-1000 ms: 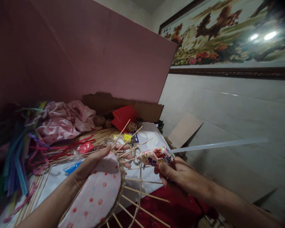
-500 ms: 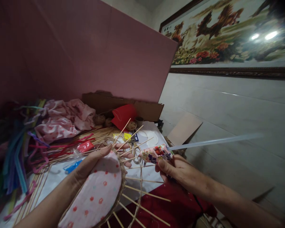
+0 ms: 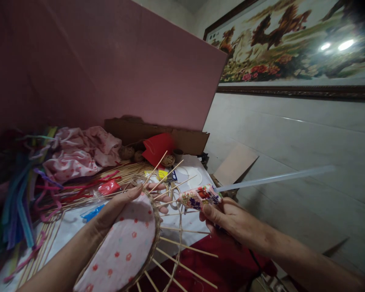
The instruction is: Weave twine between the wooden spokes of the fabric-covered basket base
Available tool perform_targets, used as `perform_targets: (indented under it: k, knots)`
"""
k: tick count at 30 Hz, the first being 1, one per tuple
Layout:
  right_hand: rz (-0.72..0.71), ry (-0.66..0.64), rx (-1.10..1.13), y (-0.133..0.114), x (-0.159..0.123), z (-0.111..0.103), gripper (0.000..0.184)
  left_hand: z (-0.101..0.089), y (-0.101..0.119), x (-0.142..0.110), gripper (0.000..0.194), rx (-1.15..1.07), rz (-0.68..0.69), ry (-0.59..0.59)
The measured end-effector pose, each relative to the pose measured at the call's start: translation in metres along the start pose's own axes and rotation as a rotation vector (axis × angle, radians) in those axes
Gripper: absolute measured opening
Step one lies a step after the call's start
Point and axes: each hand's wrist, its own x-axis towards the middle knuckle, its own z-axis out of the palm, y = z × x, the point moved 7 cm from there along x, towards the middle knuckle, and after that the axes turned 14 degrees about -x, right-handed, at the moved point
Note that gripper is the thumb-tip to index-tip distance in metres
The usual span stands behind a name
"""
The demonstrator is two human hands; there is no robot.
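My left hand point(image 3: 121, 207) grips the far rim of a round basket base point(image 3: 121, 253) covered in pink-dotted white cloth, thumb on top and fingers behind. Thin wooden sticks point(image 3: 185, 247) fan out from its rim, with rope wound around the edge. My right hand point(image 3: 228, 221) is closed on a flower-patterned glue gun point(image 3: 200, 197), its nozzle pointing left at the rim near my left fingers. A long clear glue stick point(image 3: 273, 178) juts out of the gun's back toward the right.
On the white table point(image 3: 73, 229) lie a bundle of reed sticks point(image 3: 121, 174), coloured pipe cleaners point(image 3: 21, 198), pink floral cloth point(image 3: 79, 154), a red pouch point(image 3: 156, 148) and twine balls point(image 3: 130, 154). A cardboard box point(image 3: 185, 140) and pink board point(image 3: 124, 65) stand behind.
The glue gun has shifted slightly, and its glue stick points a little lower and further left. My left hand and the basket base stay almost still.
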Motion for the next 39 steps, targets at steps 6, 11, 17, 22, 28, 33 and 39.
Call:
perform_targets:
  k: [6,11,17,22,28,33,39]
  knots:
    - [0.038,0.008,-0.011,0.003,-0.002,-0.002,0.057,-0.002,0.0,0.0,0.049,0.007,0.001,0.014]
    - [0.026,-0.003,0.02,0.007,0.001,0.0,0.056,-0.002,0.0,0.0,0.046,0.016,0.012,0.031]
    - [0.037,-0.017,0.031,0.008,0.0,0.002,0.056,0.002,0.0,-0.002,0.045,-0.002,0.003,0.039]
    - [0.026,-0.004,0.037,0.001,-0.002,0.0,0.054,0.002,0.0,-0.001,0.043,-0.004,0.001,0.007]
    - [0.016,0.015,-0.002,-0.001,-0.003,-0.002,0.055,0.001,0.0,-0.002,0.044,-0.028,0.0,0.009]
    - [0.023,0.018,-0.015,-0.001,-0.004,-0.002,0.057,0.004,-0.001,-0.003,0.045,-0.005,-0.007,-0.009]
    - [0.014,0.048,-0.029,-0.002,-0.004,-0.004,0.057,0.004,0.0,-0.003,0.045,-0.003,-0.004,-0.02]
